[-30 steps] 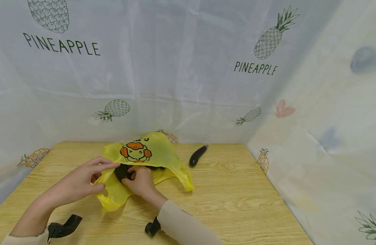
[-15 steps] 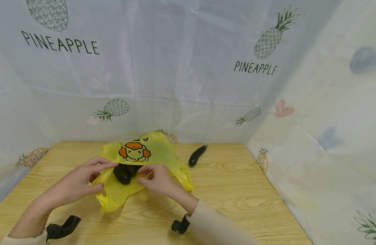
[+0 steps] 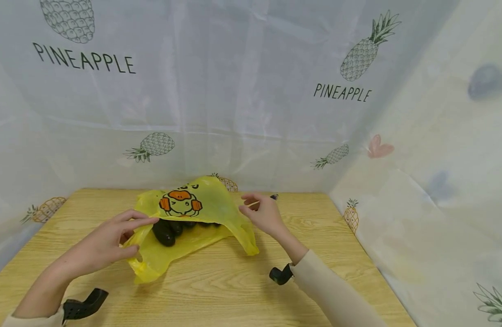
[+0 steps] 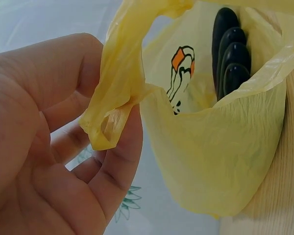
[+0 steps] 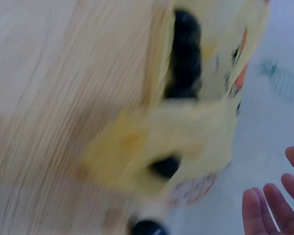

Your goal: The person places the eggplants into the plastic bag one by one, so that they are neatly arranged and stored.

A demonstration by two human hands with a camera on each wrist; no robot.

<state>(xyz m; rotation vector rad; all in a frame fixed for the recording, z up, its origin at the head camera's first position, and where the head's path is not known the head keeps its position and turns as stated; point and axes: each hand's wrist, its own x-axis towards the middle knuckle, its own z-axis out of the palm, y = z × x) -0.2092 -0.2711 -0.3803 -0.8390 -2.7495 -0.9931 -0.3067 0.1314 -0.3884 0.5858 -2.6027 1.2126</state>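
Note:
A yellow plastic bag (image 3: 211,200) with a duck print lies on its side, mouth facing me. My left hand (image 3: 105,243) holds its upper left rim and handle up, index finger stretched along the edge, fingers curled behind the plastic in the left wrist view. Inside, several dark eggplants (image 4: 230,58) lie side by side. Another eggplant (image 3: 274,197) lies on the table beyond the bag's right side, mostly hidden behind my right hand (image 3: 263,213). That hand hovers beside the bag's right edge, fingers loosely bent with nothing in them.
The wooden table (image 3: 324,272) runs back to a white curtain (image 3: 251,91) printed with pineapples. Another curtain closes off the right side. A black wrist camera (image 3: 281,274) hangs from each forearm.
My right hand has drawn back out of the bag's mouth, empty, and moved right to the loose eggplant. My left hand keeps its hold on the bag in the same place.

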